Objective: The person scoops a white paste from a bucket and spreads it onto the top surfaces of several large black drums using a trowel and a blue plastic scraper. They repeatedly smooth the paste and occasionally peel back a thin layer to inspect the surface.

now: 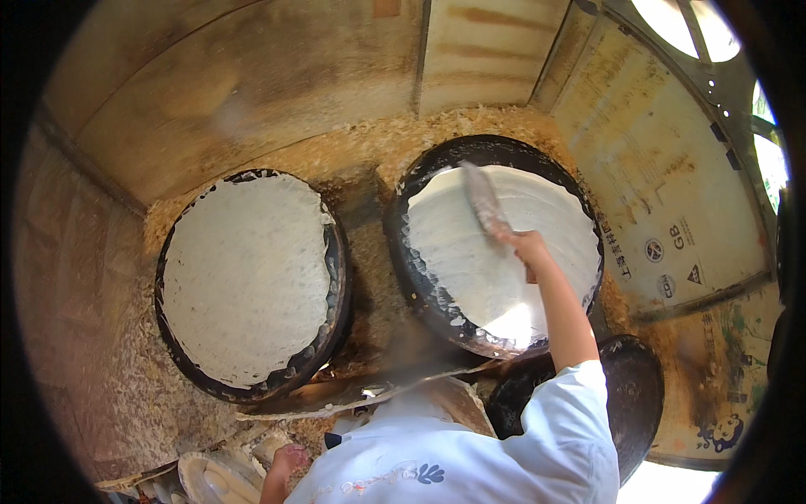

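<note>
My right hand (533, 249) grips the handle of a long flat batter spreader (483, 198). Its blade, blurred and coated with pale residue, lies over the pale batter sheet (441, 252) on the right round griddle (409, 277). The sheet looks wet and shiny near the front, and its edge is ragged against the black rim. My left hand (290, 458) hangs low at the bottom left, away from both griddles, near a pale-crusted object I cannot identify. Its fingers are too unclear to tell what they hold.
A second round griddle (342, 277) on the left bears a matt pale sheet (245, 277). A dark round pan or lid (633, 397) leans at the lower right. Flake-strewn boards (208, 107) wall in the back. A whitish basin (211, 475) stands at the lower left.
</note>
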